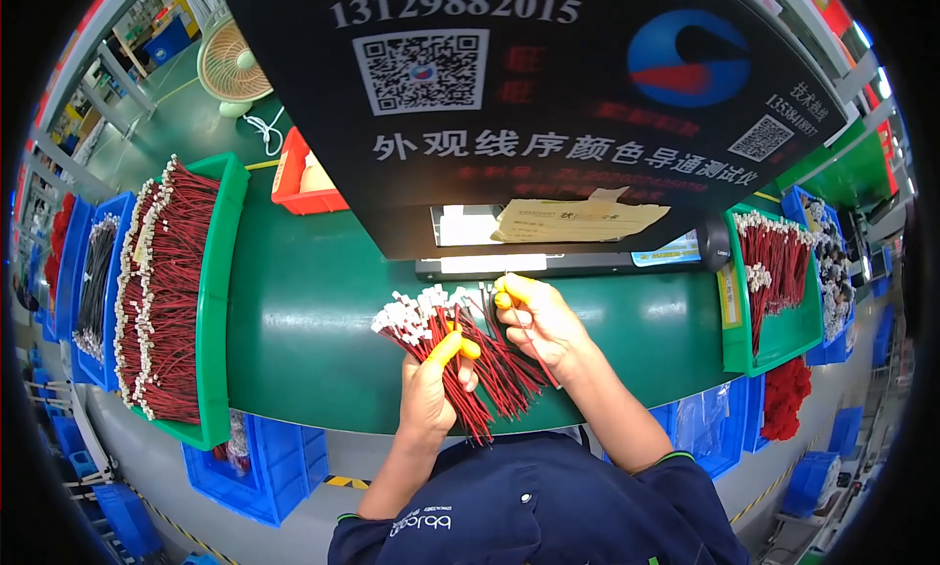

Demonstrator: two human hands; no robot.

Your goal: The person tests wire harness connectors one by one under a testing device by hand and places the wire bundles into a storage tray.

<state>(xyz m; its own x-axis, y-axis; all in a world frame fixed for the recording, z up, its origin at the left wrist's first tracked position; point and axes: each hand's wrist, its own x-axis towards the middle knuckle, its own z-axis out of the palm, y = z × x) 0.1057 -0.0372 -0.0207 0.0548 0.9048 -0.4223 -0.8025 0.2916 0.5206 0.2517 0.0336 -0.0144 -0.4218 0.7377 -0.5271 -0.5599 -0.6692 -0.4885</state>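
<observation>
My left hand (429,393), with yellow covers on its fingertips, is closed around a bundle of red and black wires (474,408). White connectors (403,316) sit at the bundle's upper end. More such wires (514,384) lie on the green table between my hands. In my right hand (546,322), yellow-tipped fingers pinch a wire lead (534,344), which hangs down past the palm. The lead's upper end is mostly hidden by the fingertips. Just beyond this hand is the lower front edge of a black testing machine (578,262).
A green bin (217,301) of bundled wires stands at the left, a second green bin (789,338) at the right. The machine's large black panel (548,95) rises ahead. An orange-red tray (291,178) sits behind. Blue crates (257,467) are below the table edge.
</observation>
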